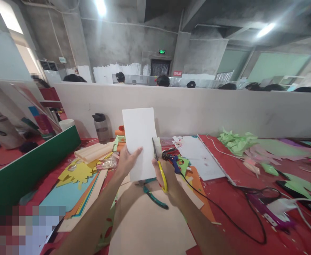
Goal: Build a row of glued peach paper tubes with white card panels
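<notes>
My left hand (pixel 128 159) grips a white sheet of card (pixel 140 141) by its lower left side, thumb on the front face, holding it upright above the table. In my right hand (pixel 168 173) is a pair of scissors (pixel 163 177) with yellow handles. Their blades point up along the card's right edge, where a narrow cut strip (pixel 157 148) leans away. Below the card lie teal-handled pliers (pixel 155 198), resting on a large pale peach sheet (pixel 147 226).
A glue gun (pixel 174 163) with a black cable lies right of the scissors. Coloured paper (pixel 62 194) and yellow cutouts (pixel 78 173) are at left, near a dark-lidded bottle (pixel 101 127). Green tissue (pixel 236 141) and a purple power strip (pixel 272 212) are at right. A white partition (pixel 197 109) stands behind.
</notes>
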`<state>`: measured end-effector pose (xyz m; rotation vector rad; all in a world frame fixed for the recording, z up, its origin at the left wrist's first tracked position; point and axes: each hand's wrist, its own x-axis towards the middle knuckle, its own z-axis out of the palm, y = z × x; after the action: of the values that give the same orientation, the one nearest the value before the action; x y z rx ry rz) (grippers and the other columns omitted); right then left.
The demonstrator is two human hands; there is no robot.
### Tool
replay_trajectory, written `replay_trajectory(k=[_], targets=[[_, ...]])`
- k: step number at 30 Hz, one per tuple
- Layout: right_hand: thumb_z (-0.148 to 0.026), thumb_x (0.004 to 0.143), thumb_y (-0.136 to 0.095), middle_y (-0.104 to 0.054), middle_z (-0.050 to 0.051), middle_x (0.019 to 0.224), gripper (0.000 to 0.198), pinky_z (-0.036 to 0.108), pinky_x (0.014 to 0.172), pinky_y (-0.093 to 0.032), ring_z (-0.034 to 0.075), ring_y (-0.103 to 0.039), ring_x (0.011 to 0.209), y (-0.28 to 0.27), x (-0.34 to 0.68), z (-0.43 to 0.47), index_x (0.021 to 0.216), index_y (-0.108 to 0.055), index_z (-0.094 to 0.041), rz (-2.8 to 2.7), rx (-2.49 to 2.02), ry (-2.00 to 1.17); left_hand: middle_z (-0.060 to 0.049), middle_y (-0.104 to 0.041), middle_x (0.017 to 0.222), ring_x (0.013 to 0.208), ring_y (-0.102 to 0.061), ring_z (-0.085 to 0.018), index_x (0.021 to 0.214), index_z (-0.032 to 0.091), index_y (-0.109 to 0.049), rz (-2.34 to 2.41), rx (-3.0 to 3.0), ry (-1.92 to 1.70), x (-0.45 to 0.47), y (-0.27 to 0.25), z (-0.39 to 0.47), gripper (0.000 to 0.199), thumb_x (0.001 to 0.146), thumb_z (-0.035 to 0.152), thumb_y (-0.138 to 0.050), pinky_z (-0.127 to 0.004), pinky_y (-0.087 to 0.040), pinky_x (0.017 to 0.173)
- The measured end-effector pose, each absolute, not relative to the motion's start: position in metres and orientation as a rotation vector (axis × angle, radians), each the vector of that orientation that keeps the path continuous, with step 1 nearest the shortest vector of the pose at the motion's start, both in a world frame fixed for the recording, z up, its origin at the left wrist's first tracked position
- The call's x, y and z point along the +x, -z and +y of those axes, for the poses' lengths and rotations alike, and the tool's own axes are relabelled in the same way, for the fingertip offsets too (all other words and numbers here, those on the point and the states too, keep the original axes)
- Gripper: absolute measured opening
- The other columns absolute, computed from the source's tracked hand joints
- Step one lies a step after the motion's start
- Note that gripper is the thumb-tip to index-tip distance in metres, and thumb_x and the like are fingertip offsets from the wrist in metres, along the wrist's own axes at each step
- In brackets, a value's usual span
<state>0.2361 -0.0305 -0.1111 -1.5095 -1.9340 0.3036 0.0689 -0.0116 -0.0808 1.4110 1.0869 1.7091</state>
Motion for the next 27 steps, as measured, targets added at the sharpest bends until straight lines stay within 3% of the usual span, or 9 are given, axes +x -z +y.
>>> replay_trajectory(k=[5,17,22,27], targets=[[-0.066,0.096,-0.022,-0.070,0.011,0.073,0.064,0.027,0.064,-0.042,0.026,-0.068,0.077,0.103,0.236,-0.035,0.085,-0.064,-0.019,-1.952,-1.496,-0.336,-0.012,-0.073,0.107,0.098,-0.069,-0.028,0.105,0.015,-0.065,1.093,1.446,-1.670,0.068,0.083,-0.010,0.042,0.074,0.042,-0.075,-0.040,-0.056,0.084],[-0.066,0.097,-0.019,-0.062,0.007,0.063,0.065,0.027,0.057,-0.037,0.021,-0.061,0.063,0.107,0.236,-0.030,0.073,-0.057,-0.018,-1.903,-1.468,-0.341,-0.012,-0.073,0.105,0.094,-0.069,-0.027,0.106,0.015,-0.063,1.101,1.372,-1.715,0.069,0.083,-0.011,0.046,0.072,0.042,-0.077,-0.035,-0.057,0.078],[-0.068,0.091,-0.039,-0.055,0.001,0.054,0.054,0.024,0.046,-0.032,0.014,-0.051,0.045,0.096,0.242,-0.040,0.075,-0.056,-0.019,-1.931,-1.330,-0.699,-0.011,-0.073,0.105,0.086,-0.070,-0.023,0.107,0.015,-0.065,1.134,1.269,-1.756,0.050,0.085,0.000,0.047,0.072,0.043,-0.077,-0.032,-0.056,0.074],[-0.062,0.083,-0.058,-0.055,-0.002,0.058,0.043,0.022,0.039,-0.027,0.010,-0.042,0.041,0.092,0.263,-0.056,0.080,-0.061,-0.020,-1.891,-1.150,-1.117,-0.011,-0.073,0.104,0.077,-0.069,-0.019,0.107,0.014,-0.065,1.182,1.075,-1.932,0.008,0.070,0.006,0.050,0.068,0.042,-0.080,-0.027,-0.054,0.066]])
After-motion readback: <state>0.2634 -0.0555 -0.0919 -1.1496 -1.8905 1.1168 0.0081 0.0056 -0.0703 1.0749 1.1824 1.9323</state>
